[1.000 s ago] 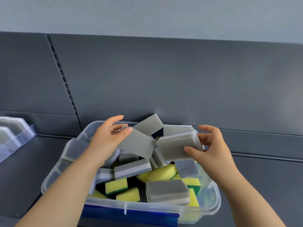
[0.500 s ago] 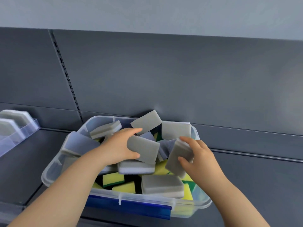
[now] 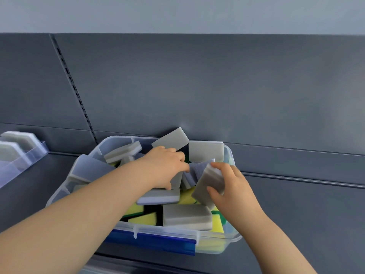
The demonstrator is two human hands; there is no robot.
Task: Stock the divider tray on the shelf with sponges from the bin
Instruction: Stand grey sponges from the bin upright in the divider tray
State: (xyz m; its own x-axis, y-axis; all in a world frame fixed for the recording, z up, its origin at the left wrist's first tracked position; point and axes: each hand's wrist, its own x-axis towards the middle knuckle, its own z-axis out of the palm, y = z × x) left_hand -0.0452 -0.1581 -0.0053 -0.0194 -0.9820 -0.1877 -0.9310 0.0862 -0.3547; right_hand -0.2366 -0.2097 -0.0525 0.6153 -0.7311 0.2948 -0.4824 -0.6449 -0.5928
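Bin [image 3: 167,232] nearest, clear-walled, on the shelf [image 3: 296,214]; loose sponges [image 3: 186,216], grey and yellow, heaped inside. Right hand [image 3: 235,189] clamps a grey sponge [image 3: 207,184], thumb on the near side and fingers over the top, with the long axis tilted up and away. Just beyond, left hand [image 3: 166,167] curls round a second grey piece [image 3: 176,181] standing on edge in the heap. Divider tray [image 3: 29,162] lies well off to the left, partly stocked. Left hand is nearer to it; both loads likely need carrying leftward.
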